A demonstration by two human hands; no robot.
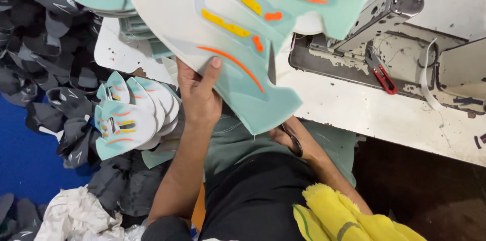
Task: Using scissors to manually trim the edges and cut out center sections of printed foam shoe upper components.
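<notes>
Worn white worktable in bright light; blue floor beside it.

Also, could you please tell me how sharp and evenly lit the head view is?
Head view: the mint shoe panel in the left hand is close and slightly soft; the white machine table is bright but not blown out; the right hand sits in shadow under the panel; the edges look stretched.

The right hand is mostly hidden beneath the mint shoe panel, itself cut off at the top edge.
</notes>
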